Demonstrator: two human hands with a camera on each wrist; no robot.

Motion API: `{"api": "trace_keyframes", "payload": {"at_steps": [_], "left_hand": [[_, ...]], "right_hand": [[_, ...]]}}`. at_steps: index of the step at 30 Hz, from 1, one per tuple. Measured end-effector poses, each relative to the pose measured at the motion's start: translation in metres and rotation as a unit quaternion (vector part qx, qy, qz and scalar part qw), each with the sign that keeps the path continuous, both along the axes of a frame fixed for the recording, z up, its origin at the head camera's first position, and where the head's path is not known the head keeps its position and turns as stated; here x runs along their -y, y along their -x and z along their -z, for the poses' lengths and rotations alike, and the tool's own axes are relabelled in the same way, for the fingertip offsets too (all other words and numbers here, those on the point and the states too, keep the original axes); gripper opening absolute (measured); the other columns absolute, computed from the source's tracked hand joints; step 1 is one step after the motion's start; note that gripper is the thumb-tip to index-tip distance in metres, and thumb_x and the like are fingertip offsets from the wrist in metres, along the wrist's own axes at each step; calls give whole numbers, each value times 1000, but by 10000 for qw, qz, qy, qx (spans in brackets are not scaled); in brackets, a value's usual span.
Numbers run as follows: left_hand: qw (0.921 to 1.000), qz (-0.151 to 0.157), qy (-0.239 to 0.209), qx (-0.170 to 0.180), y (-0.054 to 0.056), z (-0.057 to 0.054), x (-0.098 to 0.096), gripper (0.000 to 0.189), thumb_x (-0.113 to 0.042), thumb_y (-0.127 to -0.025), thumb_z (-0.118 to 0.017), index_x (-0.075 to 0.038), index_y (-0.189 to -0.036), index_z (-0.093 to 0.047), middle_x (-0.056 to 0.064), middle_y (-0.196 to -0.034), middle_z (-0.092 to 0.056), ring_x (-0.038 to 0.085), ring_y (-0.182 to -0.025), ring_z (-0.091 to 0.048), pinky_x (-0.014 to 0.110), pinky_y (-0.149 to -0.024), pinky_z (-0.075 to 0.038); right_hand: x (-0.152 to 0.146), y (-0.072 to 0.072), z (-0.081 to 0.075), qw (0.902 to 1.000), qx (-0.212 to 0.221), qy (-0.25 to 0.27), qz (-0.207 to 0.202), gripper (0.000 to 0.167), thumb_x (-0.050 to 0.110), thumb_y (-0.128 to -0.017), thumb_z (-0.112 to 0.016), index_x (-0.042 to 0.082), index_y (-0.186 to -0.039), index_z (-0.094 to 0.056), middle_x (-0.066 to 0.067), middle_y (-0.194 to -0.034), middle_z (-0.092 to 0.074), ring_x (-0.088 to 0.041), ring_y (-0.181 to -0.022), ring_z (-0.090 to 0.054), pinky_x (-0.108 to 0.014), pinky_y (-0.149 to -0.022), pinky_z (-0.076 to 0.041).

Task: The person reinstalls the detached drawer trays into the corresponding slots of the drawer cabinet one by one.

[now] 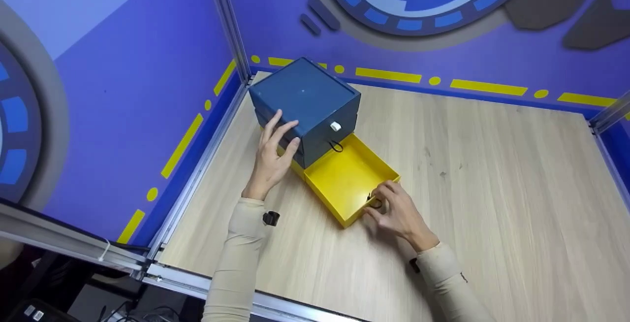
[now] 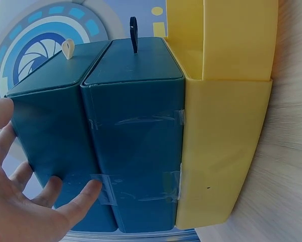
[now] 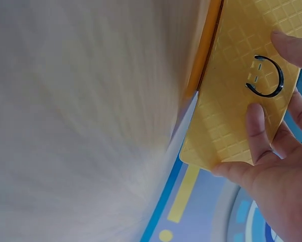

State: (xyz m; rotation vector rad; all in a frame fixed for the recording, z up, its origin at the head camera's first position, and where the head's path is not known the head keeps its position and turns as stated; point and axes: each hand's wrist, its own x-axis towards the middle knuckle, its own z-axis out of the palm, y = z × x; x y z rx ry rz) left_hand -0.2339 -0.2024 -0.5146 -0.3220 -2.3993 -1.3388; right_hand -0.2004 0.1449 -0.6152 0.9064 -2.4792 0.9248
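Note:
A stacked drawer unit [image 1: 302, 90] stands at the back left, its two upper sections dark blue and its bottom one yellow. The yellow drawer [image 1: 339, 181] is pulled well out, with its inside showing bare. My left hand [image 1: 270, 162] rests on the side of the blue sections, fingers spread. At the drawer's front corner, my right hand [image 1: 398, 213] grips the front panel, some fingers over the rim and others on the outer face. A black loop handle [image 3: 280, 75] sits on that panel beside the fingers. The blue fronts carry a white loop [image 1: 335, 126] and a black loop [image 1: 336, 146].
The unit stands on a wood-grain tabletop [image 1: 492, 189], near the corner of two blue-purple printed wall panels [image 1: 147, 66]. Metal frame rails [image 1: 197, 164] edge the table. Clear tape strips [image 2: 135, 121] cross the unit's side. Cables [image 1: 147, 312] lie below the table at lower left.

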Motion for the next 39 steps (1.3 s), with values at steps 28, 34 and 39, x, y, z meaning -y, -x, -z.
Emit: {"api": "trace_keyframes", "payload": {"at_steps": [28,34,39], "left_hand": [[9999,-21,-56,-155,2,2,-2,40,-28,-108,-65,-22,-147,-65,8,-176,-31,34,-163,-25,66,-128,-24],[9999,-22,-66,-113,3,0,-1,40,-29,-107,-65,-22,-147,-64,7,-176,-30,33,-164,-24,64,-129,-24],[9999,9,-60,-95,1,1,-1,41,-29,-108,-64,-22,-148,-64,7,-176,-30,33,-164,-24,64,-129,-24]], "right_hand": [[4,-32,-1,9970,-463,34,624,29,12,-84,-90,4,-107,-74,-12,-104,-69,-26,-86,-70,-41,-70,-60],[13,-32,-3,9978,-474,-266,380,31,13,-85,-88,6,-111,-72,-8,-108,-69,-23,-86,-70,-39,-72,-60],[19,-28,-1,9968,-575,-328,446,34,12,-82,-91,7,-109,-72,-9,-105,-69,-25,-84,-70,-41,-72,-61]]}}
